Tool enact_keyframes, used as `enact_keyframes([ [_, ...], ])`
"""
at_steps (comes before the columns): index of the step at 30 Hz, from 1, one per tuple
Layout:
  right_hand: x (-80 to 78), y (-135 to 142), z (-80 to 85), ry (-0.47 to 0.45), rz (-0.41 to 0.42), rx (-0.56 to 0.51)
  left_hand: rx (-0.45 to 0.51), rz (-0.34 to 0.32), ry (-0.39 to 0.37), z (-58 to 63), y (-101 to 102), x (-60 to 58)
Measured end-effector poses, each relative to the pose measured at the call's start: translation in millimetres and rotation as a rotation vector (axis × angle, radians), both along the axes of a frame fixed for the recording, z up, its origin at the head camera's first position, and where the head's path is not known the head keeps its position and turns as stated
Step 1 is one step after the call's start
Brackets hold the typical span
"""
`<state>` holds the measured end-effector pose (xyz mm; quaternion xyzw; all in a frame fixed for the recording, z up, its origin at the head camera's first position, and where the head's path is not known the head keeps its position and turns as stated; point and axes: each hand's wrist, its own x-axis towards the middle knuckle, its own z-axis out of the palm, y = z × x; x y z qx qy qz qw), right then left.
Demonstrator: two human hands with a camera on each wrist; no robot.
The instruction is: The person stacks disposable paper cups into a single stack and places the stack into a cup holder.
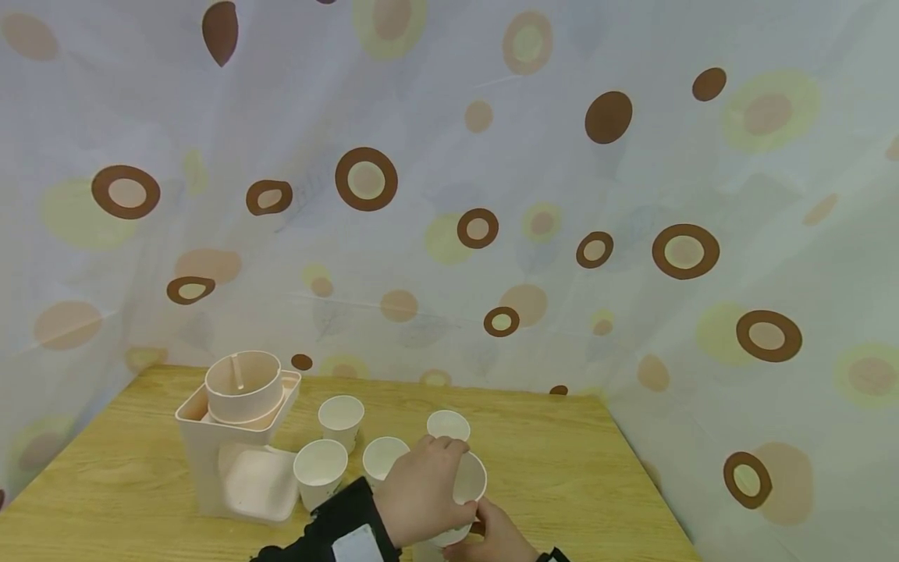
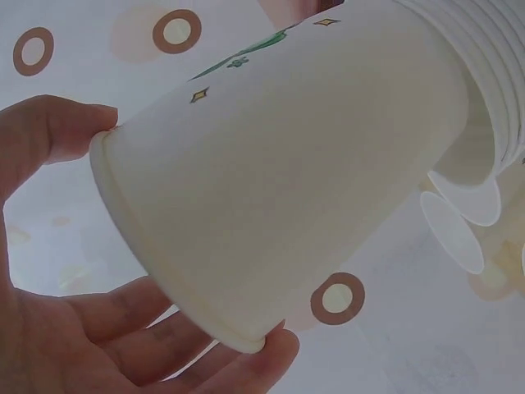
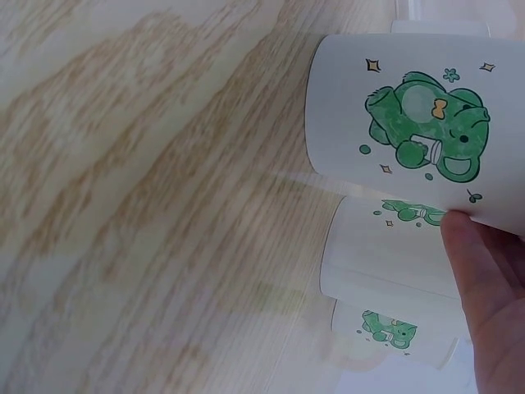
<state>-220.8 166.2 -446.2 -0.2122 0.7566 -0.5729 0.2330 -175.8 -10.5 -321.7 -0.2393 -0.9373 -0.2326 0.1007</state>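
My left hand [image 1: 424, 492] grips a white paper cup [image 2: 287, 172] by its rim, thumb on one side and fingers on the other. In the left wrist view, the cup's base end is close to a stack of nested paper cups [image 2: 484, 57] with several rims. My right hand [image 1: 499, 535] holds the stack, largely hidden in the head view behind my left hand. Seen from the right wrist, a fingertip [image 3: 459, 226] lies against a cup wall printed with a green bear [image 3: 435, 123]. More white cups [image 1: 342, 415] stand about on the wooden table.
Left on the table [image 1: 562, 468] stands a cream-coloured appliance [image 1: 211, 460] with a round top container [image 1: 243, 386]. Single cups stand beside it [image 1: 319, 468], mid-table [image 1: 385, 457] and behind my hands [image 1: 448, 425]. A dotted curtain [image 1: 449, 156] hangs behind and around the table.
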Motion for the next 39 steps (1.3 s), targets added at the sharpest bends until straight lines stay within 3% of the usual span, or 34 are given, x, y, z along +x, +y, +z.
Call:
enact_keyframes([
  [5, 0.3, 0, 0.7, -0.006, 0.005, -0.009, -0.008, -0.013, -0.023, -4.8, -1, -2.8],
  [18, -3.6, 4, -3.5, 0.103, 0.075, 0.007, 0.027, -0.038, -0.084, -14.6, -1, -10.6],
  [23, -1.9, 2, -1.8, 0.096, 0.057, -0.001, 0.045, -0.052, -0.109, -18.9, -3, -13.6],
  [27, -0.5, 2, -2.2, 0.103, 0.044, -0.003, 0.025, -0.062, -0.075, -23.4, -5, -15.8],
  [34, 1.1, 0, -8.0, 0.269, -0.017, 0.032, 0.0, -0.062, -0.042, -25.7, -8, -14.1],
  [39, 4.4, 2, -5.8, 0.201, -0.049, 0.043, -0.002, -0.071, -0.063, -27.5, -10, -16.3],
])
